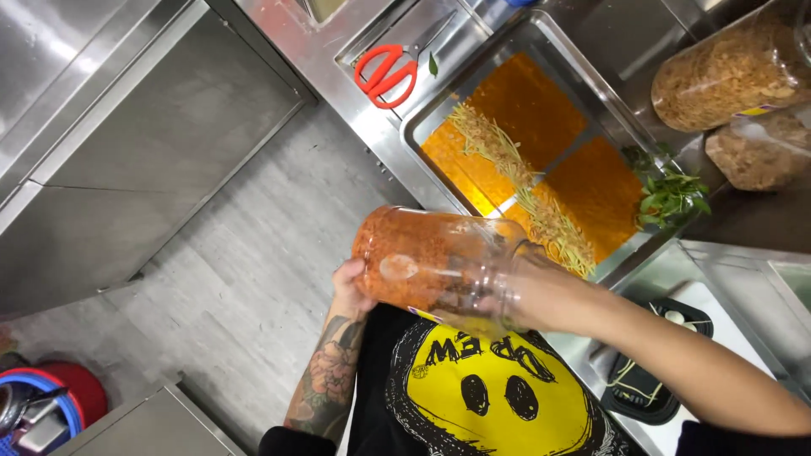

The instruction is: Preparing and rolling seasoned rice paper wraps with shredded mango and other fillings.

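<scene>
Left hand (348, 283) gripping tilted clear jar (431, 262), right hand (498, 295) reaching inside, grip unclear.

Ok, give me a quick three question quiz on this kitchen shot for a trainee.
1. True or false: the right hand is inside the mouth of the clear jar.
2. What lies in the metal tray? A) orange sheets with thin strands B) eggs C) bread
3. What tool with red handles lies above the tray?

Key: 1 true, with the left hand supporting the jar's base. 2 A. 3 the scissors.
</scene>
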